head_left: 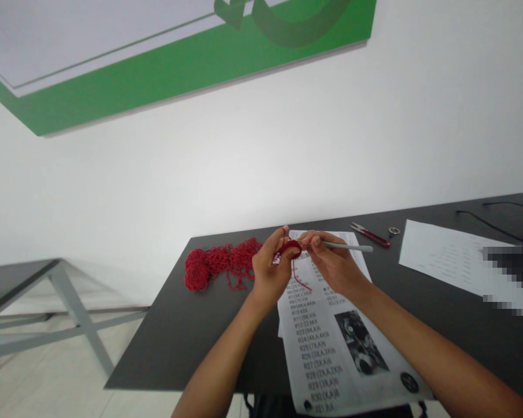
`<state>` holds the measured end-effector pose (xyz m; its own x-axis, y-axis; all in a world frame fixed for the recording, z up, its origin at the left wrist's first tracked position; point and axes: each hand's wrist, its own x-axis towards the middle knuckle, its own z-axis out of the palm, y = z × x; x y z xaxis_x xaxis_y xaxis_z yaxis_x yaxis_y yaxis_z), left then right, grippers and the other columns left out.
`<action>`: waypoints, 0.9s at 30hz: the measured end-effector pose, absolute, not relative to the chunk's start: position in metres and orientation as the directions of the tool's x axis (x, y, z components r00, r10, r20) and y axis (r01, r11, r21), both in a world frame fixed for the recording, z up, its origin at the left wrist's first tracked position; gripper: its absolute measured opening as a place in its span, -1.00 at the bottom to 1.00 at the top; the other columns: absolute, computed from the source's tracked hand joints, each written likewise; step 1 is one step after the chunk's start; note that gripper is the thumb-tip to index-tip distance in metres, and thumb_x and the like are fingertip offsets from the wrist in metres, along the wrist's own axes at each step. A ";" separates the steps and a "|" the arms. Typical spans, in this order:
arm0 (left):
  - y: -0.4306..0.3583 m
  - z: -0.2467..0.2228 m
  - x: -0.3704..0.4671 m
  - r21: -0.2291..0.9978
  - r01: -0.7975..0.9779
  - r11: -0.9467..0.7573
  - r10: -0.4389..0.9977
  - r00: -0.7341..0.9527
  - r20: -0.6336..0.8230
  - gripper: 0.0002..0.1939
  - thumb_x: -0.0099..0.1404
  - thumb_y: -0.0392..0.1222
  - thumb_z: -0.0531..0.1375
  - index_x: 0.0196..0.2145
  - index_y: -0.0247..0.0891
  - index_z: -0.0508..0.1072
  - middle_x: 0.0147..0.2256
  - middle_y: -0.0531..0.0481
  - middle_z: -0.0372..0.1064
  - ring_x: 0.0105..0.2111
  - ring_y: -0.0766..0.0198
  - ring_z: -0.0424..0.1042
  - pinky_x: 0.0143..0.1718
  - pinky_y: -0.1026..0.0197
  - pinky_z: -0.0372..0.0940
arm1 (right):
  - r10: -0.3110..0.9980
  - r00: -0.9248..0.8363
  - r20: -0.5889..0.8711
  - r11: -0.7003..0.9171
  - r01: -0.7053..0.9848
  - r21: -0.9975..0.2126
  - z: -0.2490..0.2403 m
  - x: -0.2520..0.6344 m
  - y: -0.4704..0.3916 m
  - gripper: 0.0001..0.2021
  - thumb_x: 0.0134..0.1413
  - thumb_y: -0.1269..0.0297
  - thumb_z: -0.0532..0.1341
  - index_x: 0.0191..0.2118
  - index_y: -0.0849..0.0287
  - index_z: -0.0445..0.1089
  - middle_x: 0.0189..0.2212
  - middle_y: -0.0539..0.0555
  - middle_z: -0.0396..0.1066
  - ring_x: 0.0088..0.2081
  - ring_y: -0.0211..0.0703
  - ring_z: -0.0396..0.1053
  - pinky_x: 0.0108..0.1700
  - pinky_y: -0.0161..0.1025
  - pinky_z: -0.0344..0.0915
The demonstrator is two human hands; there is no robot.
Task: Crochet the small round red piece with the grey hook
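Observation:
Pinched in my left hand [272,267] is a small round piece of red crochet [291,249], with a strand of yarn running up over a raised finger. My right hand [333,261] grips a crochet hook [348,247] whose grey handle sticks out to the right. The hook's tip meets the red piece between the two hands; the exact stitch is too small to make out. A loose red yarn tail [302,283] hangs below the piece. Left of my hands lies a heap of red yarn [229,261], tangled at one end and balled at the other.
Under my hands a printed pattern sheet [318,348] hangs over the front edge of the dark table [174,348]. Thread snips [372,234] and a small metal ring [394,231] lie behind to the right. Farther right are a white paper [440,255] and eyeglasses [492,223]. Another table [17,284] stands left.

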<state>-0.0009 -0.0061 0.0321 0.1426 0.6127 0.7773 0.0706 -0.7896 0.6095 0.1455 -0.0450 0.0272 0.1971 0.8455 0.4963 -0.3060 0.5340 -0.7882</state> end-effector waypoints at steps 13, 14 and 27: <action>-0.011 0.033 0.013 0.842 -0.537 -0.048 0.919 0.307 0.248 -0.56 0.09 -0.01 0.52 -0.10 -0.24 0.68 -0.30 -0.06 0.64 -0.40 0.35 0.55 -0.31 0.31 0.48 | 0.359 -0.054 0.932 0.673 0.707 -0.218 0.020 0.146 -0.060 -0.66 0.33 0.45 0.24 0.15 0.05 0.46 -0.03 0.18 0.57 -0.01 0.00 0.53 0.02 -0.01 0.46; -0.011 0.035 0.012 0.822 -0.569 0.001 0.920 0.323 0.222 -0.56 0.08 0.00 0.53 -0.12 -0.24 0.68 -0.34 -0.04 0.62 -0.44 0.39 0.52 -0.36 0.35 0.45 | 0.390 -0.023 0.921 0.707 0.648 -0.283 0.022 0.146 -0.060 -0.70 0.33 0.43 0.24 0.11 0.05 0.49 -0.05 0.16 0.57 -0.02 -0.03 0.53 0.02 -0.04 0.47; -0.009 0.049 -0.002 0.788 -0.607 -0.101 0.895 0.291 0.339 -0.51 0.11 -0.05 0.53 -0.03 -0.26 0.64 -0.49 0.07 0.48 -0.64 0.52 0.24 -0.61 0.41 0.10 | 0.687 0.090 0.721 0.712 0.113 -0.693 0.045 0.147 -0.068 -0.96 0.29 0.29 0.32 -0.22 0.02 0.54 -0.09 0.03 0.66 -0.05 -0.14 0.61 -0.01 -0.20 0.53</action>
<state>-0.0015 -0.0087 0.0489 0.2910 0.8945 0.3394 -0.6072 -0.1014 0.7880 0.1467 -0.0678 0.0448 0.0903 0.6867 0.7213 0.1131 0.7125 -0.6925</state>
